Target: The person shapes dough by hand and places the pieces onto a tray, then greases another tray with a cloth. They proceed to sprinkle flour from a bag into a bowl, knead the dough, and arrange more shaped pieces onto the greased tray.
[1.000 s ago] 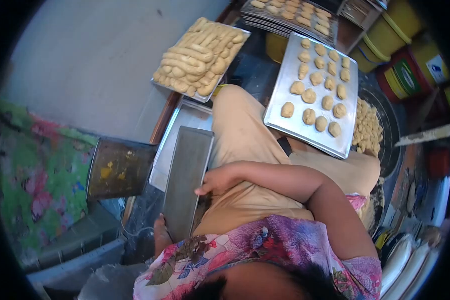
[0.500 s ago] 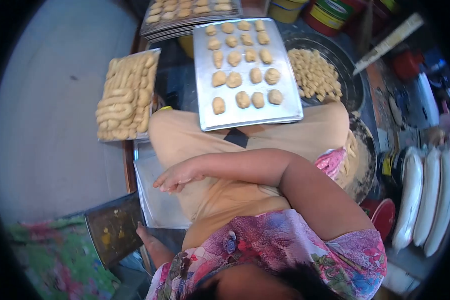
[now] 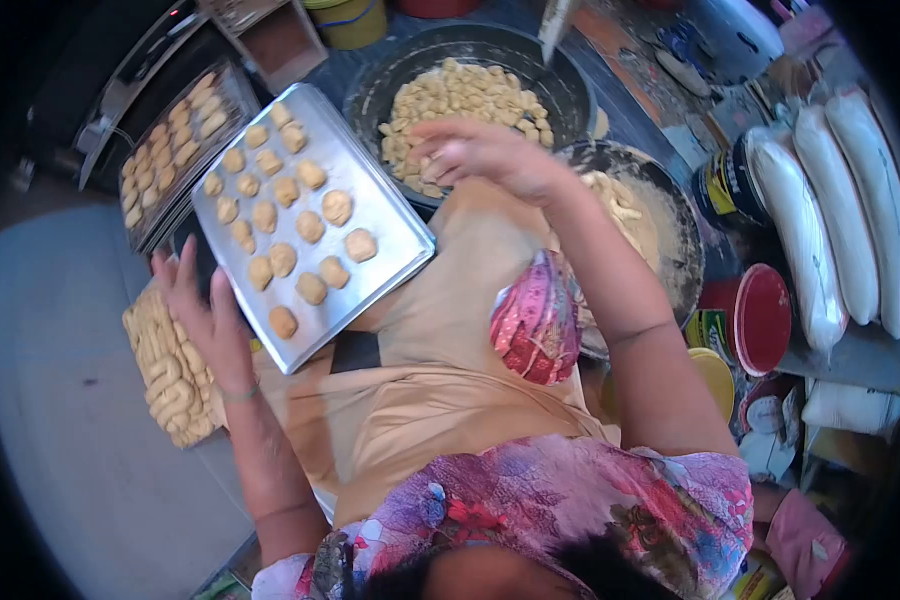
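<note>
Across my lap lies a metal baking tray (image 3: pixel 395 232) with rows of dough balls (image 3: pixel 310 226) on it. My left hand (image 3: pixel 206 318) is beside the tray's left edge, fingers spread and holding nothing. Above the near side of a dark round basin (image 3: pixel 372 105), my right hand (image 3: pixel 485 158) hovers over small dough pieces (image 3: pixel 470 92). It is slightly blurred, its fingers look loosely apart, and nothing shows in them. Left of my left hand sits a batch of long, twisted dough strips (image 3: pixel 175 375), partly hidden by that hand.
A floury bowl (image 3: pixel 682 255) with dough strips stands right of my knee, near a bunched pink cloth (image 3: pixel 538 318). Stacked trays of shaped dough (image 3: pixel 175 150) are at the far left. Long white filled bags (image 3: pixel 800 240) and a red bucket (image 3: pixel 763 318) stand on the right.
My right hand has moved from across my lap to over the basin. My left hand has risen to the tray's left side. The view has turned, so the tray now appears tilted and further left.
</note>
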Action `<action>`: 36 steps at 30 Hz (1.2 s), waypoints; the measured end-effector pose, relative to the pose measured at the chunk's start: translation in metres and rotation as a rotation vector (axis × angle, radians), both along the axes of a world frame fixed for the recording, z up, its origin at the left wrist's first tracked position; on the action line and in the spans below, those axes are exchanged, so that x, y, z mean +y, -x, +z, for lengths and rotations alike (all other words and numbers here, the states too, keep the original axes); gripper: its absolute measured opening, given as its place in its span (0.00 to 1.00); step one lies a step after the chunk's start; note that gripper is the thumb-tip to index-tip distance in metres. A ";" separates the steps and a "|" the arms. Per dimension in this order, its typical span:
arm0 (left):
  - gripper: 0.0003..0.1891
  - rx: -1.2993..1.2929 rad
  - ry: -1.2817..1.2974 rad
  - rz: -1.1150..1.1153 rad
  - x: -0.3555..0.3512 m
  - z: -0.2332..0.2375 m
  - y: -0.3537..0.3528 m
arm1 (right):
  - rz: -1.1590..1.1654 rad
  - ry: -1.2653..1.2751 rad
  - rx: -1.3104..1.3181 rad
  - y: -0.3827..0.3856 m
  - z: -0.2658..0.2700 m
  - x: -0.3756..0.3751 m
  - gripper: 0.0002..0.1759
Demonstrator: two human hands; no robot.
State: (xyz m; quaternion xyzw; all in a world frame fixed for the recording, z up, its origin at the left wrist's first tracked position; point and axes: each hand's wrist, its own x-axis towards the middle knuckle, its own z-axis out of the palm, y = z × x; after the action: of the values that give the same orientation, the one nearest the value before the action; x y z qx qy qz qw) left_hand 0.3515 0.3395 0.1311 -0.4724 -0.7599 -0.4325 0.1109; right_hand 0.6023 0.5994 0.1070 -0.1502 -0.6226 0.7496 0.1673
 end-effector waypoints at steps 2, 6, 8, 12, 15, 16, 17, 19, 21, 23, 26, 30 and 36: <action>0.23 0.047 0.053 -0.215 0.074 0.009 -0.037 | -0.370 0.068 0.025 -0.059 -0.045 0.042 0.27; 0.25 0.017 0.012 -0.636 0.213 -0.002 -0.127 | -1.074 0.282 -0.252 -0.195 -0.214 0.085 0.20; 0.24 0.028 0.075 -0.725 0.261 -0.013 -0.176 | -1.109 0.501 -0.445 -0.278 -0.344 0.080 0.15; 0.27 -0.063 0.338 -0.795 0.323 -0.089 -0.250 | -1.018 0.279 -0.992 -0.295 -0.425 0.009 0.26; 0.26 0.069 0.835 -0.807 0.333 -0.152 -0.263 | -0.936 -0.494 -1.399 -0.259 -0.475 -0.018 0.39; 0.25 0.142 1.183 -0.815 0.334 -0.151 -0.264 | -0.930 -0.481 -1.443 -0.233 -0.481 -0.020 0.38; 0.24 0.131 1.130 -0.876 0.338 -0.156 -0.261 | -0.919 -0.463 -1.487 -0.211 -0.487 -0.025 0.38; 0.23 0.114 1.013 -0.982 0.349 -0.158 -0.247 | -0.793 -0.376 -1.423 -0.183 -0.487 -0.023 0.35; 0.22 0.059 1.151 -0.926 0.358 -0.155 -0.240 | -0.809 -0.264 -1.226 -0.162 -0.480 -0.011 0.31; 0.21 0.070 1.295 -0.905 0.359 -0.161 -0.242 | -0.928 -0.126 -0.924 -0.154 -0.468 -0.003 0.26; 0.21 0.136 1.332 -1.065 0.357 -0.181 -0.242 | -0.944 0.336 -0.560 -0.155 -0.448 0.018 0.20; 0.20 0.007 1.075 -1.107 0.340 -0.188 -0.241 | -0.585 0.474 -0.103 -0.168 -0.241 0.052 0.15; 0.17 -0.577 0.748 -1.170 0.342 -0.143 -0.264 | -1.058 -0.109 0.165 -0.191 -0.126 0.063 0.23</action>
State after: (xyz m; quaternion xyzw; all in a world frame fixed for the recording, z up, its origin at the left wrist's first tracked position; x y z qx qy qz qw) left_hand 0.6158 0.6817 -0.0120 -0.6730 -0.4801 -0.2405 -0.5087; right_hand 0.7930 0.6620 -0.0188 -0.3750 -0.4847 0.5387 0.5782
